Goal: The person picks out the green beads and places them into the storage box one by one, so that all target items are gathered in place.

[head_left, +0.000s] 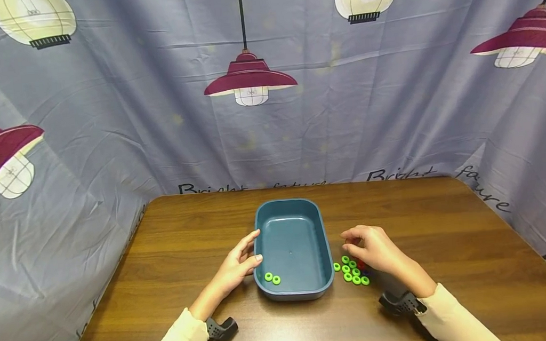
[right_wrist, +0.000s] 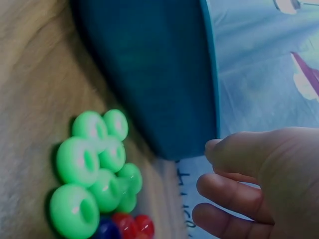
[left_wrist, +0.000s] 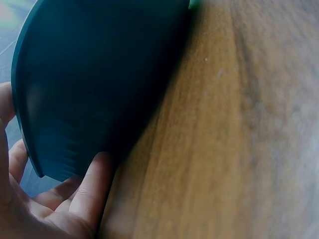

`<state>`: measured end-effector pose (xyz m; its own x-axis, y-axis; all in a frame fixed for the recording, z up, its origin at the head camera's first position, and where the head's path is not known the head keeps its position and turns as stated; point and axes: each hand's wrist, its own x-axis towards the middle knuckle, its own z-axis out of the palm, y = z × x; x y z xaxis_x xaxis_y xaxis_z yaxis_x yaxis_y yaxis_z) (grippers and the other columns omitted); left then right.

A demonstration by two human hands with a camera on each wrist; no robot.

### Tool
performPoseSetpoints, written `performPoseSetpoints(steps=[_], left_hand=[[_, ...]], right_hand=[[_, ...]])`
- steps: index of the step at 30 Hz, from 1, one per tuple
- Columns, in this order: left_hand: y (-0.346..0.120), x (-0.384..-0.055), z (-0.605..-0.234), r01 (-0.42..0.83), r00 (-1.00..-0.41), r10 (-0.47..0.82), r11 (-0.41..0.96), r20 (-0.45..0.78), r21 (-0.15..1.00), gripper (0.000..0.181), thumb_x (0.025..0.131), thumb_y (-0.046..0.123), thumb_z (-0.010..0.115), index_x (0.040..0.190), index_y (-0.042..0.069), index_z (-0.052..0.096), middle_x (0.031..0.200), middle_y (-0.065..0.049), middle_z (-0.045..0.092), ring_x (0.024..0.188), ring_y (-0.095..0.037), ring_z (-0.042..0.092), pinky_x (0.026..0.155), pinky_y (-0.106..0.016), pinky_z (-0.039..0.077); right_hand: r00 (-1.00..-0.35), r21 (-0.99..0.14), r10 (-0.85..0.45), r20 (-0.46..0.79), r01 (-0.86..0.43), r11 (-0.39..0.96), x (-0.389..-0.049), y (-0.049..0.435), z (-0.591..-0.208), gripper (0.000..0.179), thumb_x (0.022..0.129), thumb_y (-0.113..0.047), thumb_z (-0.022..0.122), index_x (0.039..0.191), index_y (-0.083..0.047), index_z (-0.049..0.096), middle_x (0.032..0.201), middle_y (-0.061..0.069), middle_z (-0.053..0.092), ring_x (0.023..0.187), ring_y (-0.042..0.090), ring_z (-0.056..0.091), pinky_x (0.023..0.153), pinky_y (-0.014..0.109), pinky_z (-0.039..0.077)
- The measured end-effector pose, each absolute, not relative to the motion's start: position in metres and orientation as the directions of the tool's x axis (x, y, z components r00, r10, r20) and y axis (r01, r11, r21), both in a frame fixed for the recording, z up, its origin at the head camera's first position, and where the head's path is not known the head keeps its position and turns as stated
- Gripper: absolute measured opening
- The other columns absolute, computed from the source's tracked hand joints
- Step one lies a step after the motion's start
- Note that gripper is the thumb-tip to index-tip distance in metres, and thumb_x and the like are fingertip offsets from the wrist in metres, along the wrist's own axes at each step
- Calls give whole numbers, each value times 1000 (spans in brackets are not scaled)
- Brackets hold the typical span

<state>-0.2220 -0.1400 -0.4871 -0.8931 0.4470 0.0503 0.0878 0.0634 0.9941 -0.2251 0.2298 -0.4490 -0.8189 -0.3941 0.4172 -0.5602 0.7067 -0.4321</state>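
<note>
A blue-green rectangular tray stands on the table, with two green ring-shaped beads in its near left corner. My left hand lies along the tray's left side, fingers spread and relaxed. Its thumb touches the outer wall and the other fingertips are at the rim. My right hand is raised over a small group of green beads to the right of the tray. Its fingers bend loosely, and nothing shows between them. Red beads and a dark blue bead lie among the green ones, partly under this hand in the head view.
The brown wooden table ends at a grey-blue curtain printed with lamps and lettering. Black wrist mounts sit below both hands. One green bead lies close to the tray's right wall.
</note>
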Motion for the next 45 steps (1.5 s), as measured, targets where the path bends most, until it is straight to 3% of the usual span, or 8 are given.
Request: performPoseSetpoints(steps=[4, 11, 17, 28, 45], left_hand=[[-140, -222, -487, 88, -889, 454, 50, 56, 995, 70, 101, 12, 57, 162, 8, 23, 156, -36, 33, 138, -50, 45, 96, -38, 57], [-139, -223, -488, 76, -892, 449, 39, 51, 996, 70, 101, 11, 57, 162, 8, 22, 156, -35, 34, 138, -48, 46, 94, -33, 58], [-141, -223, -487, 81, -895, 444, 54, 49, 995, 70, 101, 12, 57, 162, 8, 23, 156, -35, 34, 138, -49, 47, 94, -37, 58], [-141, -223, -483, 86, -894, 445, 48, 56, 995, 71, 100, 11, 57, 162, 7, 22, 156, -35, 34, 137, -49, 46, 93, -34, 58], [-140, -222, -485, 78, -891, 451, 50, 48, 996, 70, 101, 12, 57, 162, 8, 22, 156, -35, 33, 139, -50, 45, 94, -35, 58]], right_hand=[[-815, -421, -405, 414, -566, 709, -225, 234, -456, 17, 80, -5, 80, 97, -2, 78, 83, -2, 75, 73, 2, 64, 65, 27, 56], [-794, -364, -462, 397, -597, 715, -224, 239, -468, 18, 79, -8, 81, 96, -7, 78, 89, -1, 76, 81, 14, 69, 72, 33, 57], [-768, -334, -490, 412, -627, 704, -225, 238, -477, 13, 77, -10, 83, 89, -11, 78, 81, -6, 73, 75, 4, 59, 66, 26, 49], [-751, -297, -471, 463, -633, 715, -226, 232, -480, 14, 72, -7, 83, 84, -11, 78, 76, -7, 69, 72, 4, 52, 63, 23, 43], [-797, -298, -457, 395, -582, 757, -222, 233, -481, 15, 73, -9, 84, 87, -10, 78, 79, -5, 67, 74, 5, 50, 64, 24, 42]])
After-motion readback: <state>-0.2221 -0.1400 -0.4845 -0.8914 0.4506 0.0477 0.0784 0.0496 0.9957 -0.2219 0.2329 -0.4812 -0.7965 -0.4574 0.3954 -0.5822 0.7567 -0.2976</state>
